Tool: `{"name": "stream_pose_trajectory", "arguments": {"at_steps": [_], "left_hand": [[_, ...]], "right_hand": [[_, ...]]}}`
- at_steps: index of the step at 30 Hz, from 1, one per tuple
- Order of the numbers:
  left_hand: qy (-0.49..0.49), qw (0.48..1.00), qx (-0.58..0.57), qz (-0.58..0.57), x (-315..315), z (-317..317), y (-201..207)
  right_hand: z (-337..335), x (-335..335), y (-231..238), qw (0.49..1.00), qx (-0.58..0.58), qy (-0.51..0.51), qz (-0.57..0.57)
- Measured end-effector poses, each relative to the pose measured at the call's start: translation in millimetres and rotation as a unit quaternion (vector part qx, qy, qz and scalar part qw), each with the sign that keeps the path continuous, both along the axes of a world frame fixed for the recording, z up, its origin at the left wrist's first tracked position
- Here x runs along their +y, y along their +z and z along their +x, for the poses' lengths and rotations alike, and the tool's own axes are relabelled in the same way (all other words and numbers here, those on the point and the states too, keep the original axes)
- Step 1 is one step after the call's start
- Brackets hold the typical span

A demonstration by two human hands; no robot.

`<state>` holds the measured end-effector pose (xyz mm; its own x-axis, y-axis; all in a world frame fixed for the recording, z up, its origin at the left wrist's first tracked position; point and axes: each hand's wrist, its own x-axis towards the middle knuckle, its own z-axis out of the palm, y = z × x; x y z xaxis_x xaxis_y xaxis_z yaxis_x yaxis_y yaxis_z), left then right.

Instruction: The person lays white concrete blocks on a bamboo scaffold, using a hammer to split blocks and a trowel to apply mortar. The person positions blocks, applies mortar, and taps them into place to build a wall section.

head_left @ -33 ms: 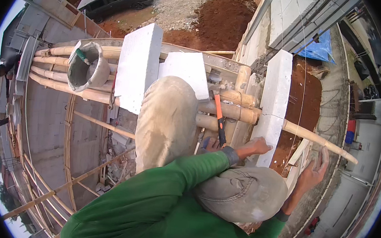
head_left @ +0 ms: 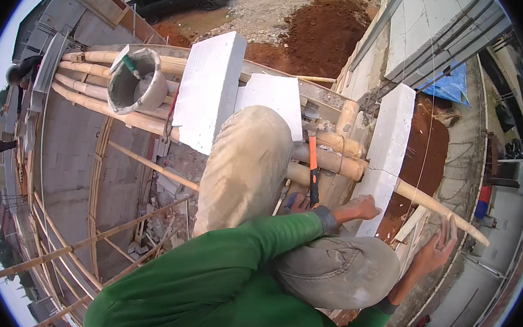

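A long white lightweight block (head_left: 391,134) with a crack across it lies along the wall top at my right. My left hand (head_left: 359,209) rests at the block's near end, its fingers curled closed; whether something small is inside them is hidden. Beyond the block's outer side, my right hand (head_left: 434,246) is raised with fingers stretched apart and nothing in it. A tool with an orange and black handle (head_left: 314,171), seemingly a hammer, leans on the bamboo by my foot; its head is hard to make out.
Bamboo poles (head_left: 95,89) form the platform. They carry a mortar-stained bucket (head_left: 152,96) with a green-handled tool, a large white block (head_left: 209,92) and a smaller white piece (head_left: 272,100). A bamboo pole (head_left: 436,208) juts out past the wall. Two people are at far left; a string runs above the block.
The view has shifted, so the scene sits further right in the picture. My left hand stays at the block's near end, and my right hand remains spread beside it.
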<state>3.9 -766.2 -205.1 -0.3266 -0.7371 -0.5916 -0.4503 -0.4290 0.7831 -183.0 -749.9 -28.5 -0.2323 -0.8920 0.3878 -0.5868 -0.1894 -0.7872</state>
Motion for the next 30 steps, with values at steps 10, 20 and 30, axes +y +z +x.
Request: {"name": "stream_pose_trajectory", "arguments": {"at_steps": [10,20,30], "left_hand": [[0.233,0.842,0.059,-0.483,19,226,269],[0.761,0.414,-0.388,-0.314,168,671,160],[0.814,0.489,0.211,-0.234,218,814,-9]], "right_hand": [[128,-94,95,0.970,0.091,0.189,-0.124],[292,-92,124,0.855,0.275,0.426,-0.111],[345,-96,93,0.836,0.273,0.476,-0.012]]}}
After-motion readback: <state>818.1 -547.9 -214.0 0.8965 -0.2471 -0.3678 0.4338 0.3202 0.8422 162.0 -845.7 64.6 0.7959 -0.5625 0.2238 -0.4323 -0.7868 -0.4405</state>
